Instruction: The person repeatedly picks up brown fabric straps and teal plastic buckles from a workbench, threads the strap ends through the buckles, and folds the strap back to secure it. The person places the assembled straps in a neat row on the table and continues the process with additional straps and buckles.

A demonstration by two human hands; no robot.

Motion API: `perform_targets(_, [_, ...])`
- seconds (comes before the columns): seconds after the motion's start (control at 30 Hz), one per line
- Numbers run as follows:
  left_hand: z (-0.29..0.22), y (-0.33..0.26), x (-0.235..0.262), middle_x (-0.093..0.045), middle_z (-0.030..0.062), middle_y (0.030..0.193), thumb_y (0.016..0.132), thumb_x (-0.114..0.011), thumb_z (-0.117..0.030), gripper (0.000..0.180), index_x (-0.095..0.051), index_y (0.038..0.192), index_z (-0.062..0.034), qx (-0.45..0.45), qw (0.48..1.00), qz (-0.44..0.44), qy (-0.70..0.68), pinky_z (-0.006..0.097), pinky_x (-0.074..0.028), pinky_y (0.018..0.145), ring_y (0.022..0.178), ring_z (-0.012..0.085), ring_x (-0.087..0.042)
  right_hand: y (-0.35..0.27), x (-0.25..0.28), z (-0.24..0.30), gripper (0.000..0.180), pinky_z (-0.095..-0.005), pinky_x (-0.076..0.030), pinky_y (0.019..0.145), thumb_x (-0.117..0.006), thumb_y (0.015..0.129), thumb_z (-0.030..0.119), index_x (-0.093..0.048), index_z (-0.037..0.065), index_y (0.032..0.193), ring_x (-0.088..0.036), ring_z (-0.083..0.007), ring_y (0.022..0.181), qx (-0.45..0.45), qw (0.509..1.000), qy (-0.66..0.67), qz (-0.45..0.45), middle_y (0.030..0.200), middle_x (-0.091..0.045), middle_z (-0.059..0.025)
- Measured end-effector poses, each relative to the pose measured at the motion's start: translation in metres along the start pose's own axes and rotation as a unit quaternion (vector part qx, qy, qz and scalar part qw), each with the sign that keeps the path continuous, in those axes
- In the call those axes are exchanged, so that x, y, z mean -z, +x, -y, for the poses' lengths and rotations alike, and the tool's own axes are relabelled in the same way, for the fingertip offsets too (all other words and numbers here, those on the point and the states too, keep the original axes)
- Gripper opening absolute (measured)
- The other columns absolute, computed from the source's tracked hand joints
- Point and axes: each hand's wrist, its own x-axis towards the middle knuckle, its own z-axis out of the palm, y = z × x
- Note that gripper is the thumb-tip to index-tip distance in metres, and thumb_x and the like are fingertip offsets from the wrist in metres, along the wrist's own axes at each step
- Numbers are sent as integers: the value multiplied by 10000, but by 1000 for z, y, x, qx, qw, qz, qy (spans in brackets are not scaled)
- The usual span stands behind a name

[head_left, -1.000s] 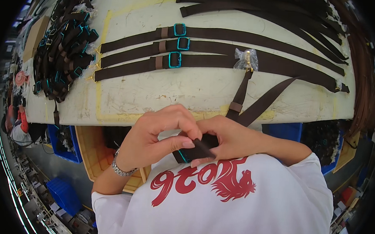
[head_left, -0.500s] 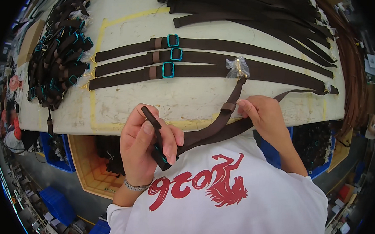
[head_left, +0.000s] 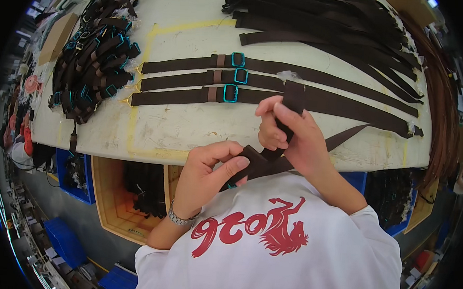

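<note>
Both my hands are closed on one dark brown webbing strap above the table's near edge. My left hand (head_left: 209, 169) pinches a folded part of it, with the thumb on top; a bit of teal buckle (head_left: 232, 185) shows under the fingers. My right hand (head_left: 297, 135) grips the strap (head_left: 294, 97) so that a flat length sticks up past the thumb. From my hands the strap runs right, back to the table. Beyond them lie three dark straps (head_left: 177, 82) side by side, each with a teal buckle (head_left: 238, 59), a brown loop (head_left: 220, 62) and a gold-coloured hook (head_left: 129, 102).
A heap of straps with teal buckles (head_left: 97, 59) covers the table's left side. Dark straps (head_left: 321, 23) are piled at the far right. Brown strips (head_left: 433, 103) hang at the right edge. Below the table stand a wooden bin (head_left: 106, 190) and blue crates (head_left: 65, 240).
My right hand has moved left and now holds a flat upright part of the strap. My left hand has shifted right, closer to it. The plastic-wrapped clasp is now mostly hidden.
</note>
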Motion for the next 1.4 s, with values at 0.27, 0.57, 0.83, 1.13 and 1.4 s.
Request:
perform_targets(0.27, [8, 15, 3, -723, 16, 808, 1044, -731, -111, 118, -732, 1016, 4, 25, 996, -3, -88, 237, -532, 669, 725, 65, -667, -9, -15, -9, 237, -217, -350, 633, -669, 1104, 274, -717, 48, 1156, -425, -35, 703, -98, 980, -171, -9, 862, -603, 42])
perform_targets(0.57, [1, 16, 0, -734, 15, 892, 1007, -782, -132, 177, -722, 1080, 18, -45, 998, 32, 39, 244, -532, 733, 809, 62, -675, -12, -4, -3, 215, -223, -404, 683, -743, 1067, 259, -667, 59, 1086, -518, -31, 790, -57, 974, -214, -50, 913, -618, 42])
perform_targets(0.83, [11, 10, -1, -737, 32, 900, 998, -774, -127, 159, -730, 1061, 13, 36, 995, 28, -85, 256, -530, 770, 828, 93, -678, -12, -18, 0, 147, -248, -517, 806, -698, 1093, 170, -654, 31, 1104, -627, -67, 900, -78, 972, -222, -6, 990, -648, 9])
perform_targets(1.13, [17, 6, 3, -762, 52, 908, 1007, -761, -90, 140, -741, 1029, 47, 64, 996, 26, -64, 258, -548, 761, 798, 107, -713, -14, -11, -10, 337, -284, -463, 844, -537, 1169, 349, -628, 37, 1080, -536, -102, 885, -93, 975, -193, -65, 957, -615, -8])
perform_targets(1.4, [26, 12, -12, -775, 72, 909, 1012, -747, -40, 129, -739, 1043, 85, 26, 998, -21, -53, 270, -592, 755, 797, 121, -726, -9, -38, -15, 563, -297, -482, 862, -370, 1180, 560, -597, 72, 1017, -587, -149, 1028, -145, 981, -55, -118, 1264, -675, -107])
